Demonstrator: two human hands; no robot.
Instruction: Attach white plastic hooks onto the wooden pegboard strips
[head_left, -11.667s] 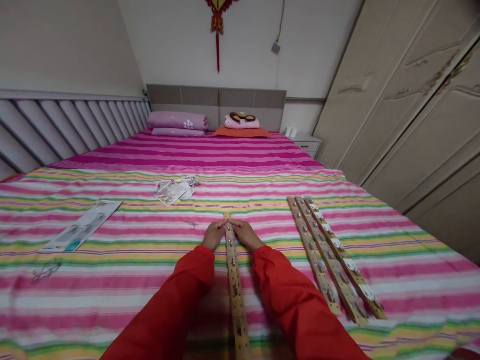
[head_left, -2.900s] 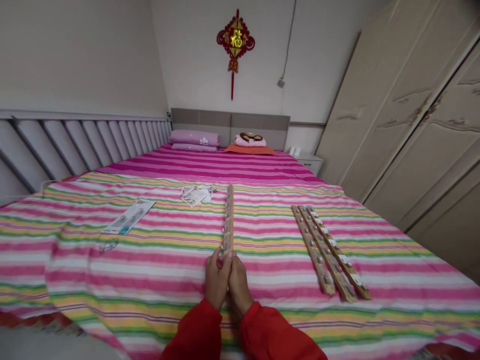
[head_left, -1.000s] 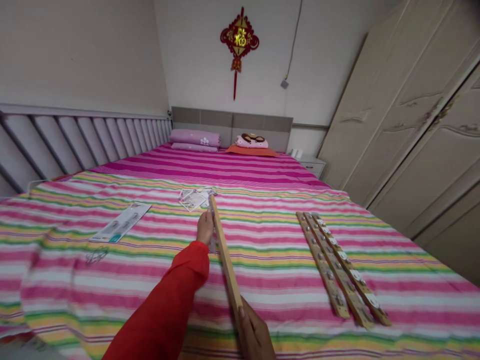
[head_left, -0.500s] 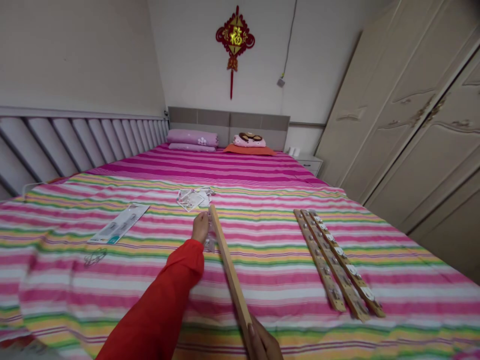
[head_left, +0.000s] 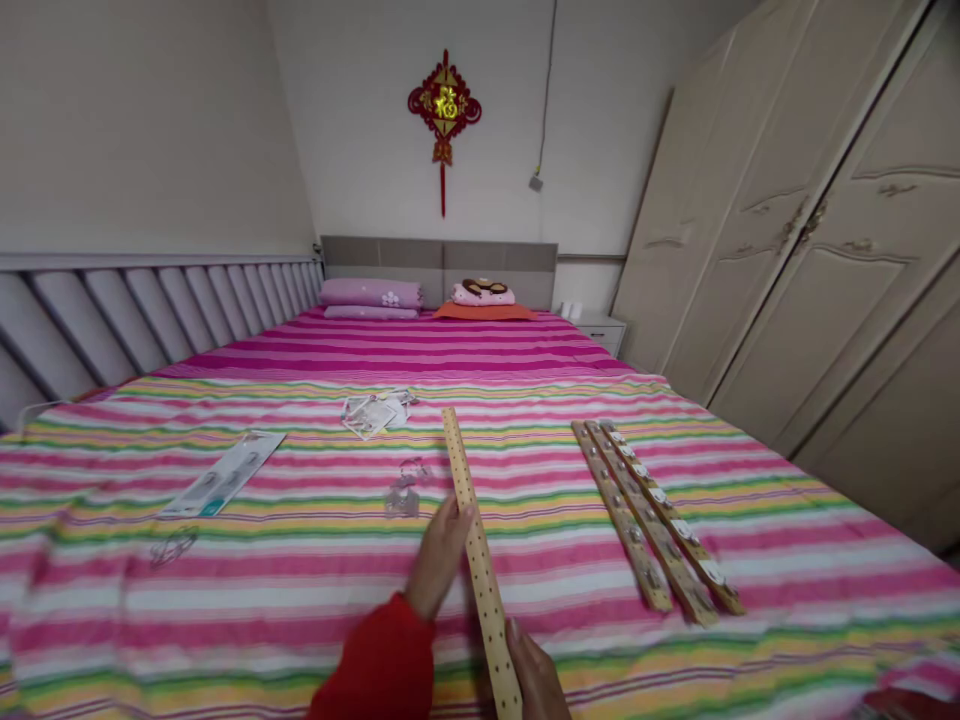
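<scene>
A long wooden strip with rows of small dark holes point(head_left: 482, 570) slants up over the bed between my two hands. My left hand point(head_left: 442, 550), in a red sleeve, grips the strip's left edge about midway along. Lower down, near the bottom of the view, my right hand point(head_left: 536, 672) holds its right edge. Small clear plastic pieces point(head_left: 403, 498) lie on the cover just beyond my left hand. Off to the right rest several similar wooden strips point(head_left: 651, 515) side by side, carrying metal pieces and white round parts.
A striped bedcover point(head_left: 300, 600) spreads under everything. On the left lie a flat plastic packet point(head_left: 225, 475) and a thin wire-like bundle point(head_left: 174, 546). Farther back sits a pile of white-edged packaging point(head_left: 375, 412). A bed rail point(head_left: 165, 310) runs along the left; wardrobes point(head_left: 795, 240) stand right.
My left hand has come back from the clear plastic pieces to the middle of the strip. The strip has turned, so its holed face now shows. The view has shifted slightly.
</scene>
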